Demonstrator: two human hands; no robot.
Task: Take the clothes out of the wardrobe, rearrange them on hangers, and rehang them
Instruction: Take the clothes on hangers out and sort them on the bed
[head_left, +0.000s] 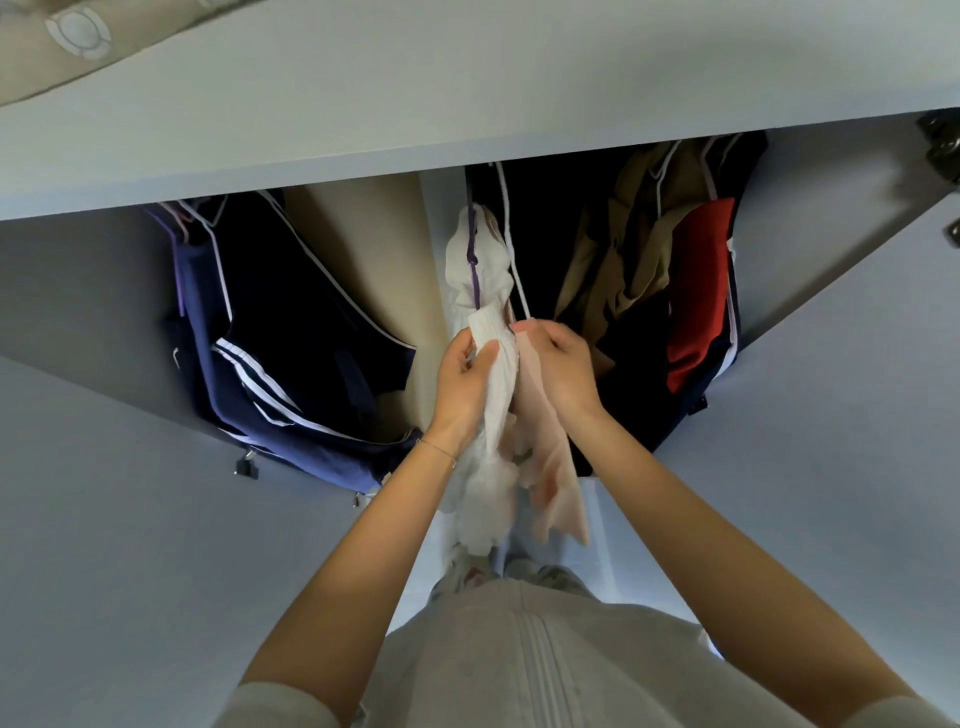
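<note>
**Hand state.** The left hand (465, 376) grips the white crinkled fabric garment (480, 280). Its fingers and thumb are curled round a fold just below the lower end of the thin purple plastic hanger (472, 260). The right hand (558, 364) pinches the upper edge of the pale pink thin fabric garment (550, 457) between thumb and curled fingers, at the lower end of the thin white hanger (511, 249). The two hands are just beside each other, and the fabric passes between them.

**Garment location.** Both garments hang at the left edge of the right compartment of the pale grey wardrobe (467, 104), just beside the central divider panel (434, 234). Their lower ends hang loose below the wrists. The purple and white hangers run up side by side and disappear behind the top panel.

**Surroundings.**
- Left compartment: navy garments with white stripes (260, 374) on hangers.
- Right compartment: beige garments (623, 260), a red garment (698, 291) and dark garments.
- Left wrist: a thin chain bracelet (436, 449).
- Upper right: a metal hinge (940, 145).
- Lower centre: the person's pale zipped top (540, 649).
</note>
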